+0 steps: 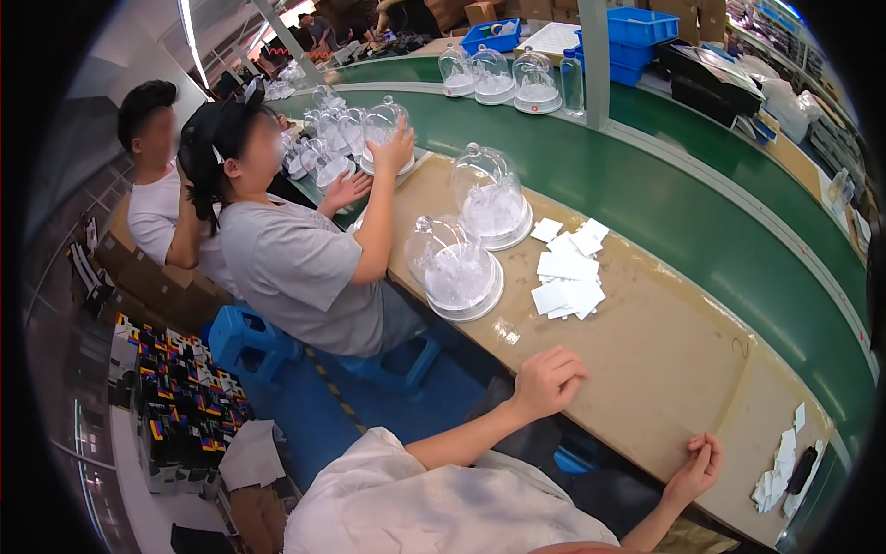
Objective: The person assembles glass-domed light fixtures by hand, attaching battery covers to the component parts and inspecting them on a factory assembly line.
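Note:
My left hand (551, 380) rests on the near edge of the brown work table (655, 369), its fingers curled into a loose fist with nothing seen in them. Farther right, my right hand (699, 466) lies at the same edge, fingers folded in and no object visible. Ahead of my left hand sits a clear dome (454, 268) on a round white base, with pale, clear pieces inside. Just behind it stands a second clear dome (492, 198) of the same kind. Loose white cards (568, 272) lie in a pile to their right. Neither hand touches these things.
On my left a seated co-worker (295, 258) holds another dome (383, 134) near a cluster of domes. A green conveyor (664, 203) runs behind the table, with several domes and a bottle (571, 83) beyond. White paper strips (780, 471) and a black tool (801, 469) lie far right.

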{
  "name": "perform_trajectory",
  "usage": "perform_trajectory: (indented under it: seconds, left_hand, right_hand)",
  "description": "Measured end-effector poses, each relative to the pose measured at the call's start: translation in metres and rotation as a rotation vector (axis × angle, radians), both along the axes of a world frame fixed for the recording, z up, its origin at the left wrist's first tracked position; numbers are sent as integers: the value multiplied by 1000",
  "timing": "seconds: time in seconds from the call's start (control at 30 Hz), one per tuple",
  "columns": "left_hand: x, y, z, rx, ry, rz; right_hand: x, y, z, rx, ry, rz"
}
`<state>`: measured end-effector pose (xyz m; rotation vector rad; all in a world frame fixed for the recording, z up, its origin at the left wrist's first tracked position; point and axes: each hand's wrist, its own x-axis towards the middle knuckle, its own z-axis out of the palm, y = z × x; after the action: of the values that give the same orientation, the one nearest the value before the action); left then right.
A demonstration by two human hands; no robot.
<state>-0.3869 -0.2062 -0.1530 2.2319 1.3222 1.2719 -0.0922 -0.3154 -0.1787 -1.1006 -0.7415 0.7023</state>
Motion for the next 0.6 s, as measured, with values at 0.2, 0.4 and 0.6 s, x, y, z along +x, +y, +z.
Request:
perform_trajectory:
  seconds: [0.2,0.4,0.6]
  left_hand:
    - [2,1,2,-30,-2,6]
    - [2,3,0,-38,10,7]
    - [2,3,3,-39,42,11]
  right_hand:
    - [-2,0,0,-10,-17,-1]
    - [-1,-1,-1,-11,-25,13]
    - [3,-1,-3,3,-8,20]
